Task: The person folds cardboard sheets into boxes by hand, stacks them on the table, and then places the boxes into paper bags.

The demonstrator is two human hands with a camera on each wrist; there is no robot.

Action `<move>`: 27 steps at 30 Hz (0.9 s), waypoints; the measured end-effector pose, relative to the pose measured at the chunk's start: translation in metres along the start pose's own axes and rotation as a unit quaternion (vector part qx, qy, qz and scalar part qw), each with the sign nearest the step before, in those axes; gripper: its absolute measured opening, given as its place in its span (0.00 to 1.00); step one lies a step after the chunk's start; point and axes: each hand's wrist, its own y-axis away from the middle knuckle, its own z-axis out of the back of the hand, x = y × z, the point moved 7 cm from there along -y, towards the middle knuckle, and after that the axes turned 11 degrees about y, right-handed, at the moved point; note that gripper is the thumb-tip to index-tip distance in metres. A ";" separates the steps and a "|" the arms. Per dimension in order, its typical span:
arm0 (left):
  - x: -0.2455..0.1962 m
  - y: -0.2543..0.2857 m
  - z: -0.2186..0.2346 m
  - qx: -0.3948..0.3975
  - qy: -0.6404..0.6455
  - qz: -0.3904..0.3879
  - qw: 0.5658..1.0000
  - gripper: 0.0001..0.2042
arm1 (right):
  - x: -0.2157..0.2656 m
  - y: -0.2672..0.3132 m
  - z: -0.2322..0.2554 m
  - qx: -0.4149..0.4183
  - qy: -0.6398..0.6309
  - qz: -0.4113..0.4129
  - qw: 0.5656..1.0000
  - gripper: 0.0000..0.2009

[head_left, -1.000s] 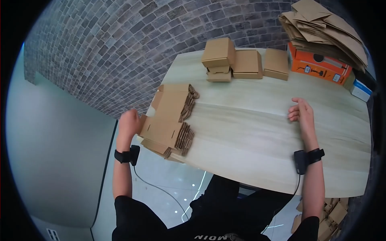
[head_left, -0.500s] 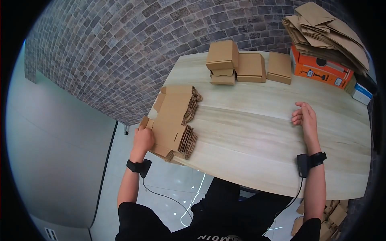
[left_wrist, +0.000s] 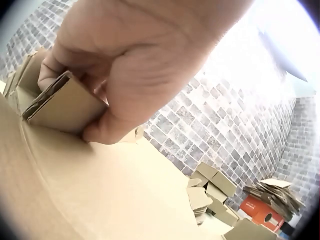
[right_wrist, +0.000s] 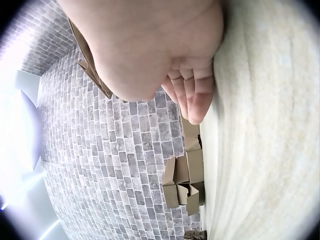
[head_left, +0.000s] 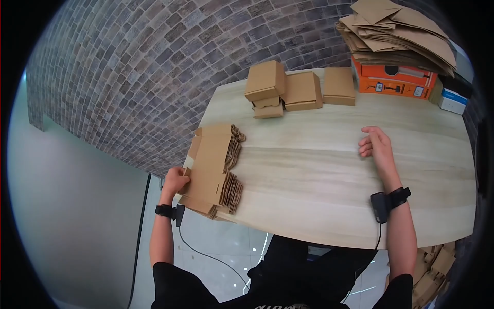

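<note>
A stack of flattened cardboard boxes [head_left: 208, 162] lies at the table's left edge, the slotted ends fanned toward the middle. At its outer side my left hand [head_left: 176, 181] pinches a folded-up flap [left_wrist: 67, 107] between thumb and fingers; in the left wrist view the flap stands upright from the top sheet. My right hand [head_left: 378, 146] rests on its side on the wooden table [head_left: 303, 190], fingers loosely bent and holding nothing. The right wrist view shows its palm [right_wrist: 145, 45] beside the tabletop.
Folded cardboard boxes stand along the back: a stacked pair [head_left: 265, 85], then a box [head_left: 302, 91] and another box [head_left: 339, 86]. Flat cardboard sheets [head_left: 396, 38] are piled on an orange box [head_left: 396, 87], beside a small white-and-blue box [head_left: 453, 102]. More cardboard [head_left: 432, 273] lies below at right.
My left hand has come from beside the stack's outer edge onto the flap and now holds it raised. The right hand stays resting on the table; the head view has shifted slightly.
</note>
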 end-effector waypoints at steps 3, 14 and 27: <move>-0.054 0.000 0.016 -0.004 -0.083 -0.045 0.995 0.12 | 0.000 -0.002 0.003 0.008 -0.010 0.002 1.000 0.17; -0.251 0.064 0.092 -0.105 0.270 -0.218 0.932 0.19 | 0.013 0.004 -0.007 0.044 0.056 0.011 0.997 0.15; -0.336 0.079 -0.155 0.263 0.535 -0.105 0.796 0.34 | 0.037 0.022 -0.023 0.213 -0.065 -0.002 0.975 0.29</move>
